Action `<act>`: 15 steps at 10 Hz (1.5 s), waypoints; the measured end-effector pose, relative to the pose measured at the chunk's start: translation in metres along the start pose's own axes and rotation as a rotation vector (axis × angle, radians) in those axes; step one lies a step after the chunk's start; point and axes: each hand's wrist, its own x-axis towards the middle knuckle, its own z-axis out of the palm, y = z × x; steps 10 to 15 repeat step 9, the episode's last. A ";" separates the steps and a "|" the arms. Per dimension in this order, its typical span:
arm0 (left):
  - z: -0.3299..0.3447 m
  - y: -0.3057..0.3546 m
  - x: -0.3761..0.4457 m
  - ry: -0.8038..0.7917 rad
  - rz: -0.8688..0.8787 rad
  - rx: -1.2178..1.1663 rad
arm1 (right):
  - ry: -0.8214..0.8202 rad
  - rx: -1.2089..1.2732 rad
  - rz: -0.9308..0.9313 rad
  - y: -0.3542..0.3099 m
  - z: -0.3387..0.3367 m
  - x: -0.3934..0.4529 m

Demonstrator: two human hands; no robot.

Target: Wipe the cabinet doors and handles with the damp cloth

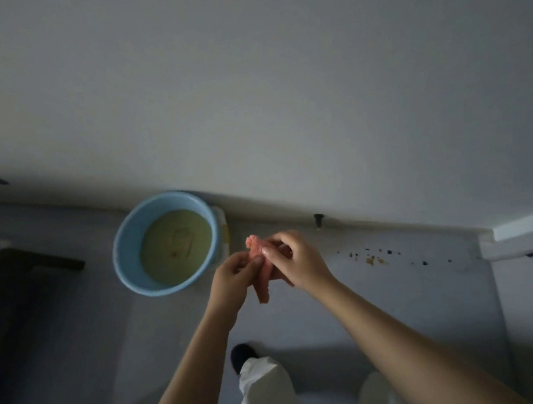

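Trouser legs: two pale trouser legs and a dark shoe are being seen at the bottom edge of the view, standing on the grey floor.
Left hand: the left hand is being held out over the floor, its fingers curled round the lower part of the cloth.
Right hand: the right hand is being closed on the upper part of the cloth, thumb and fingertips pinching it.
Cloth: the pink cloth is being held bunched between both hands, one end hanging down; it is judged that it is being wrung or refolded beside the basin so that drips are kept near the water.
Basin: a blue basin is being kept on the floor against the foot of the wall, just left of the hands, within easy reach for rinsing.
Basin contents: cloudy yellowish water is being held in it, filling the lower part.
Cabinet doors: none are being shown clearly; wiping is judged not yet begun.
Floor marks: dark and yellowish specks are lying along the wall's foot, right of the hands.
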 end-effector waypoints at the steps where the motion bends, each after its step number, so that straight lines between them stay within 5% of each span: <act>1: -0.071 -0.019 0.028 0.058 -0.064 -0.044 | -0.048 -0.040 0.052 -0.024 0.072 0.039; 4: -0.217 -0.068 0.137 0.167 -0.215 -0.082 | -0.165 -0.239 0.061 -0.059 0.222 0.172; 7: -0.253 -0.137 0.238 0.240 -0.402 -0.128 | -0.431 -0.214 0.251 -0.015 0.300 0.268; 9: -0.268 -0.161 0.263 0.180 -0.382 -0.101 | -0.419 -0.158 0.429 0.004 0.326 0.286; 15: -0.268 -0.161 0.263 0.180 -0.382 -0.101 | -0.419 -0.158 0.429 0.004 0.326 0.286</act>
